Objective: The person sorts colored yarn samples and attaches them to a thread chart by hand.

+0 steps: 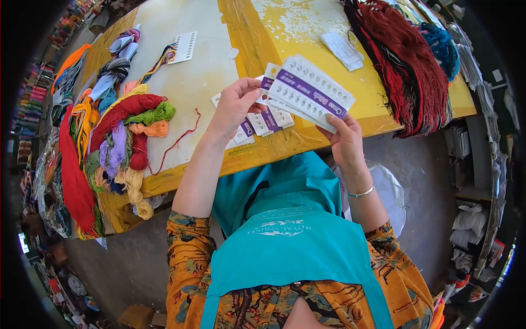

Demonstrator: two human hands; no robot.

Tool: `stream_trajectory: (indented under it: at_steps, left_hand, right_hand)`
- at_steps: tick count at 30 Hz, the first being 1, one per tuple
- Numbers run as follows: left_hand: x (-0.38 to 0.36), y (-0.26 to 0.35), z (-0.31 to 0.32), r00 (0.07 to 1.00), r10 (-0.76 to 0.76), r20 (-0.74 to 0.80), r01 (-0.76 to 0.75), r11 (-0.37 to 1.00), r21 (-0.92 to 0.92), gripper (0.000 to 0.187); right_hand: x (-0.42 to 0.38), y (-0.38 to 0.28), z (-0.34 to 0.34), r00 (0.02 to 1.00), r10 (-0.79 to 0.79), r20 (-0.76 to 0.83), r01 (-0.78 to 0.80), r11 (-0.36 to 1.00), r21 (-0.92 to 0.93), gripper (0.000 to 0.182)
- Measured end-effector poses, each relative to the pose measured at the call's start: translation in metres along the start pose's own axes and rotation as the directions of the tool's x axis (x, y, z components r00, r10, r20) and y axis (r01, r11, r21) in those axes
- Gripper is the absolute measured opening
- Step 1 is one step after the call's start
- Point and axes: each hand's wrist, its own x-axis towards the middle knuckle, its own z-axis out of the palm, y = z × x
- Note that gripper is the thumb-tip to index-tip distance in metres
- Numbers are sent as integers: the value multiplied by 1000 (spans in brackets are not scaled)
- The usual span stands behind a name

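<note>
Several white cards (312,90) with purple bands and rows of holes are fanned out above the table's front edge. My right hand (345,137) pinches their lower right corner between thumb and fingers. At their left side, my left hand (241,104) is closed on the edge of a similar card (268,77), partly behind the fan. More such cards (267,122) lie on the table below and behind both hands. A loose red thread (181,141) curls on the table left of my left forearm.
Colourful thread bundles (118,126) cover the table's left side. Dark red skeins (402,66) and a blue bundle (441,49) lie at the right. Farther back are a crumpled paper (342,49) and a holed card (185,47) with threads. A white bag (383,189) sits below the table edge.
</note>
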Motion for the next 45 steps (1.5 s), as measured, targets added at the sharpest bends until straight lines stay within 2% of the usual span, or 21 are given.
stream_trajectory:
  at_steps: [5,8,10,12,14,15,16,18,19,21,22,24,26,27,28,29,31,33,36,39,45]
  left_hand:
    - [-17,-9,10,1000,1,0,-1,1000,-27,31]
    - [-37,-13,25,998,-55,15,56,996,-74,57]
    - [-49,-19,45,970,237,-55,-222,955,199,67]
    - [-56,-14,58,835,546,69,-483,668,566,64]
    - [-58,-10,65,833,471,291,-514,464,722,61]
    - [-62,-6,70,911,257,324,-413,548,727,50]
    - [-61,-10,74,913,256,317,-408,552,727,50]
    - [-58,-21,82,965,171,198,-249,833,494,41]
    - [-55,-26,84,974,154,167,-201,928,314,35]
    - [-54,-37,89,981,173,93,-186,969,161,35]
    - [-54,-43,93,984,179,15,-179,984,1,35]
    - [-56,-52,94,965,248,-90,-247,969,23,34]
    - [-61,-52,85,988,109,-111,-112,994,-20,35]
    - [-61,-54,85,977,155,-145,-157,988,-1,32]
    - [-58,-43,52,947,298,-119,-242,907,344,30]
    - [-52,-36,34,944,265,-196,-190,924,332,31]
    - [-35,-19,-13,895,413,-168,-57,479,876,37]
    - [-12,-22,-55,920,359,-159,99,180,979,49]
    - [9,-10,-74,981,127,-149,138,88,987,61]
    - [21,3,-65,976,-35,-213,214,46,976,68]
    - [23,13,-78,964,-183,-191,215,120,969,49]
  right_hand:
    - [-6,-3,-4,1000,21,20,-20,999,-51,25]
    - [-11,-11,-26,993,-49,112,73,972,-222,33]
    - [-18,-25,-41,981,6,196,81,898,-432,33]
    - [-27,-37,-37,980,22,199,85,857,-508,33]
    - [-31,-44,-36,972,90,217,69,775,-628,33]
    - [-31,-44,-35,970,78,231,86,775,-626,29]
    - [-28,-41,-36,969,84,233,84,773,-628,29]
    - [-20,-32,-40,989,-15,147,85,869,-487,32]
    - [-18,-29,-27,991,-24,128,55,967,-250,35]
    - [-15,-11,-21,991,9,133,-23,994,106,38]
    - [-23,-13,-1,982,81,171,-105,985,135,35]
    - [-26,11,9,986,133,100,-141,987,81,33]
    - [-19,13,19,987,137,89,-136,990,-22,30]
    - [-10,12,19,983,153,102,-153,988,-2,30]
    - [0,11,19,979,168,115,-171,985,17,29]
    - [9,11,17,977,159,140,-165,986,31,29]
    - [19,10,21,945,223,240,-244,968,60,28]
    - [23,24,33,901,312,301,-329,944,7,29]
    - [19,48,62,827,421,372,-439,898,-40,31]
    - [24,65,75,837,464,289,-478,878,-24,29]
    - [31,62,71,894,395,214,-423,900,106,26]
